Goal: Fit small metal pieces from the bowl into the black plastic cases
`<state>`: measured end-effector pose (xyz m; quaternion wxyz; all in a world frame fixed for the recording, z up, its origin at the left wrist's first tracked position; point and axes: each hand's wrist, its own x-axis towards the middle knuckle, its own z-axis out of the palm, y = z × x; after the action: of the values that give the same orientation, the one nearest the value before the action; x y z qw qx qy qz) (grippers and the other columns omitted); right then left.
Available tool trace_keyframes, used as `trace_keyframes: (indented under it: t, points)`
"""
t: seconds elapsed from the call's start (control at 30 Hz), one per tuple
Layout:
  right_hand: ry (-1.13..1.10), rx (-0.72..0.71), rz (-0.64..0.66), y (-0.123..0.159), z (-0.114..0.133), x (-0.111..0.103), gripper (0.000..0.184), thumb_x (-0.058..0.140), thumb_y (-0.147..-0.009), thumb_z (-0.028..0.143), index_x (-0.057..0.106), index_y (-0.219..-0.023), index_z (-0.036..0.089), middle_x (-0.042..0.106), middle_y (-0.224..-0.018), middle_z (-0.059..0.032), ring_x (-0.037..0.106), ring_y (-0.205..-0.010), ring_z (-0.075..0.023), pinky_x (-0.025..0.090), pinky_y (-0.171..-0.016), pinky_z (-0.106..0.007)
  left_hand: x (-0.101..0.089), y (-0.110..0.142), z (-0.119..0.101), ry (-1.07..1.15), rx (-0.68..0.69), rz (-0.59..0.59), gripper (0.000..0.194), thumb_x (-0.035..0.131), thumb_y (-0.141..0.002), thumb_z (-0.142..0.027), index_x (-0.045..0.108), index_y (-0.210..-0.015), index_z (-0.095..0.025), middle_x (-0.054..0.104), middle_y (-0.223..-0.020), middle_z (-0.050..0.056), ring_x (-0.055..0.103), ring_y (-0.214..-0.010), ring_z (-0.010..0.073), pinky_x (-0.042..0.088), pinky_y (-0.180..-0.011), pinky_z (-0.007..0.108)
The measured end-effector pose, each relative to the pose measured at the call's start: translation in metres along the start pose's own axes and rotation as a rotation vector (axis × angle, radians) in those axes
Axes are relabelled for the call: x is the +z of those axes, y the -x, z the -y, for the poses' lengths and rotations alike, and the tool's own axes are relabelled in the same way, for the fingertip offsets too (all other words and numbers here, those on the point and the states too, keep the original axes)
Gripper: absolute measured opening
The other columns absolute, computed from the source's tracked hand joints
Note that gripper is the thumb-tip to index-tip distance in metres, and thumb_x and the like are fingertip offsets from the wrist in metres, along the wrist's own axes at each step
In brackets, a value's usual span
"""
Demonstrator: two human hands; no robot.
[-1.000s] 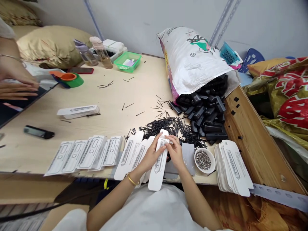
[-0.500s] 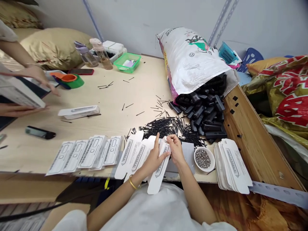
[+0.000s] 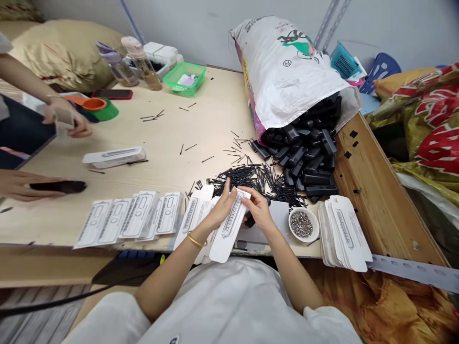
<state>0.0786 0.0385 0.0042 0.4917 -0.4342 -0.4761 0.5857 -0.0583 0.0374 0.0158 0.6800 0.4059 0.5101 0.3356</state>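
Observation:
My left hand (image 3: 220, 210) grips a slim white cardboard box (image 3: 223, 242) from its left side, the thumb along the edge and the forefinger raised. My right hand (image 3: 260, 210) pinches the same box at its upper end. A line drawing of a long device is printed on the box, which tilts with its lower flap towards me. Partly hidden beside my right hand, a dark object (image 3: 250, 220) rests over a grey sheet (image 3: 279, 224). White box blanks (image 3: 191, 212) lie under and left of my left forearm. Beyond my fingertips spreads a pile of thin black sticks (image 3: 240, 177).
A bowl of small metal parts (image 3: 301, 224) and a stack of flat boxes (image 3: 344, 234) stand right. A white sack (image 3: 294, 81) spills black cases (image 3: 315, 162). Printed packets (image 3: 139, 215) lie left. A co-worker's hand (image 3: 16, 185) touches a black device (image 3: 59, 186).
The box's upper flap, upright and in my fingers before, is folded in at the top. Both hands moved slightly with the box. The co-worker's box left view; one hand reached the black device.

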Motion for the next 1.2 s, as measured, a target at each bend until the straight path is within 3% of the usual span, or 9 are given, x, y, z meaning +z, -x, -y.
trace_keyframes:
  t: [0.23, 0.4, 0.5, 0.6, 0.73, 0.83, 0.97, 1.07, 1.2]
  points:
    - [-0.013, -0.137, -0.096, 0.014, -0.005, -0.002, 0.022, 0.064, -0.08, 0.037, 0.065, -0.096, 0.022, 0.065, -0.115, -0.0068, 0.058, -0.111, -0.02, 0.044, -0.099, -0.038, 0.001, 0.003, 0.01, -0.232, 0.319, -0.118, 0.084, 0.05, -0.083, -0.061, 0.024, -0.148, -0.015, 0.062, -0.12, 0.014, 0.06, -0.111, 0.0251, 0.045, -0.096, 0.038]
    - [-0.069, -0.105, -0.122, 0.025, -0.005, -0.008, 0.031, 0.068, -0.076, 0.037, 0.063, -0.103, 0.021, 0.064, -0.115, -0.0081, 0.059, -0.109, -0.0201, 0.048, -0.094, -0.036, -0.003, 0.006, 0.012, -0.19, 0.312, -0.059, 0.079, 0.041, -0.087, -0.061, 0.021, -0.15, -0.019, 0.066, -0.109, 0.013, 0.063, -0.099, 0.0244, 0.05, -0.086, 0.037]
    - [-0.157, -0.028, -0.302, 0.018, -0.011, -0.011, 0.029, 0.067, -0.076, 0.042, 0.059, -0.094, 0.021, 0.066, -0.103, -0.0056, 0.063, -0.095, -0.0174, 0.051, -0.084, -0.033, -0.009, 0.009, 0.014, -0.234, 0.341, 0.071, 0.077, 0.041, -0.09, -0.054, 0.006, -0.152, -0.024, 0.062, -0.118, 0.013, 0.062, -0.103, 0.024, 0.05, -0.087, 0.041]
    - [-0.152, 0.055, -0.379, 0.013, -0.015, -0.012, 0.031, 0.06, -0.079, 0.049, 0.056, -0.093, 0.021, 0.065, -0.087, -0.0023, 0.062, -0.076, -0.0151, 0.052, -0.069, -0.029, -0.01, 0.014, 0.017, -0.453, 0.646, 0.122, 0.069, 0.064, -0.08, -0.04, 0.035, -0.141, -0.027, 0.044, -0.14, 0.015, 0.04, -0.132, 0.0288, 0.036, -0.107, 0.048]
    - [0.395, -0.085, -0.073, 0.023, -0.016, -0.018, 0.025, 0.043, -0.091, 0.032, 0.062, -0.1, 0.02, 0.066, -0.095, -0.0064, 0.06, -0.091, -0.0199, 0.05, -0.081, -0.036, -0.01, 0.019, 0.018, -0.489, 0.862, 0.009, 0.052, 0.072, -0.069, -0.025, 0.051, -0.116, -0.023, 0.054, -0.122, 0.012, 0.047, -0.124, 0.0286, 0.036, -0.106, 0.049]
    - [0.923, -0.299, 0.268, 0.034, -0.018, -0.031, 0.036, 0.046, -0.086, 0.011, 0.061, -0.116, 0.023, 0.061, -0.119, -0.0092, 0.051, -0.118, -0.0237, 0.037, -0.104, -0.047, -0.013, 0.019, 0.018, -0.432, 0.625, -0.192, 0.069, 0.068, -0.068, -0.021, 0.037, -0.13, -0.023, 0.057, -0.111, 0.009, 0.058, -0.104, 0.022, 0.048, -0.092, 0.038]
    - [1.276, -0.344, 0.543, 0.037, -0.017, -0.051, 0.038, 0.047, -0.086, 0.007, 0.06, -0.117, 0.023, 0.061, -0.115, -0.0094, 0.05, -0.118, -0.0239, 0.027, -0.111, -0.053, -0.012, 0.014, 0.018, -0.461, 0.402, -0.207, 0.084, 0.067, -0.07, -0.027, 0.022, -0.142, -0.021, 0.055, -0.121, 0.011, 0.059, -0.106, 0.0217, 0.048, -0.09, 0.035]
    - [1.161, -0.262, 0.353, 0.032, 0.0, -0.069, 0.038, 0.053, -0.085, 0.013, 0.055, -0.121, 0.024, 0.058, -0.108, -0.0079, 0.056, -0.104, -0.0212, 0.04, -0.103, -0.045, -0.005, 0.01, 0.019, -0.578, 0.328, -0.269, 0.082, 0.07, -0.072, -0.038, 0.028, -0.14, -0.02, 0.053, -0.129, 0.013, 0.055, -0.115, 0.0264, 0.045, -0.095, 0.039]
    - [0.554, -0.182, -0.348, 0.024, 0.03, -0.081, 0.043, 0.06, -0.083, 0.035, 0.046, -0.122, 0.024, 0.054, -0.105, -0.0047, 0.056, -0.093, -0.0174, 0.049, -0.085, -0.035, 0.006, 0.009, 0.02, -0.873, 0.278, -0.268, 0.079, 0.072, -0.07, -0.037, 0.035, -0.138, -0.02, 0.053, -0.13, 0.014, 0.051, -0.119, 0.031, 0.044, -0.095, 0.043]
